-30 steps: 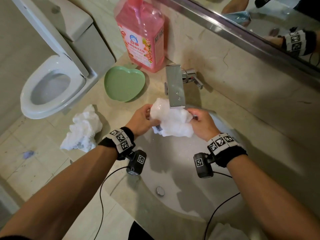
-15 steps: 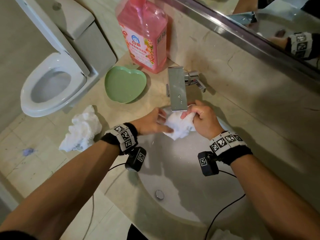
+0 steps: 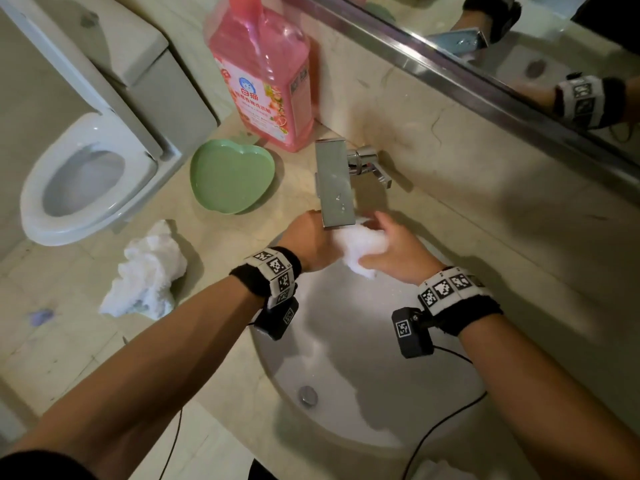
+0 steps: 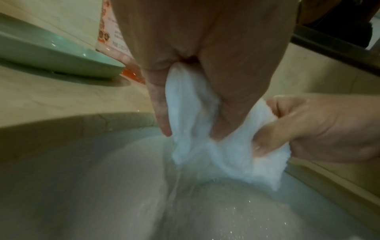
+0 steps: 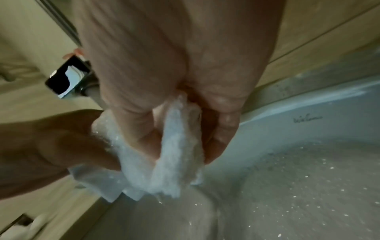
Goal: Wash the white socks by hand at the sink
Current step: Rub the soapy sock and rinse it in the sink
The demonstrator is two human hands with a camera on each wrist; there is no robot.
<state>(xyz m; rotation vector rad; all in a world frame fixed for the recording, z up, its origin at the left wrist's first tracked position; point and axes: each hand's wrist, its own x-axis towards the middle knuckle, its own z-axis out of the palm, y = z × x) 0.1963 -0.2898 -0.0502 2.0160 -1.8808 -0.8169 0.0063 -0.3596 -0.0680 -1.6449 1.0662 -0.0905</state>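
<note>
A white toilet [image 3: 79, 174] with its seat down stands at the far left, beside a beige stone counter [image 3: 467, 216]. Set into the counter is the round white sink [image 3: 346, 375], its basin wet and speckled with droplets. A tall pink detergent bottle [image 3: 263, 71] stands at the back, just beside a green heart-shaped dish [image 3: 232, 176]. A square chrome faucet [image 3: 334, 183] juts over the basin. One crumpled white sock [image 3: 147, 271] lies on the counter left of the sink. The other wet sock [image 3: 362, 249] is held bunched under the spout, over the basin. The left hand [image 3: 311, 240] grips its left end with curled fingers, and the right hand [image 3: 394, 251] clutches the other end.
</note>
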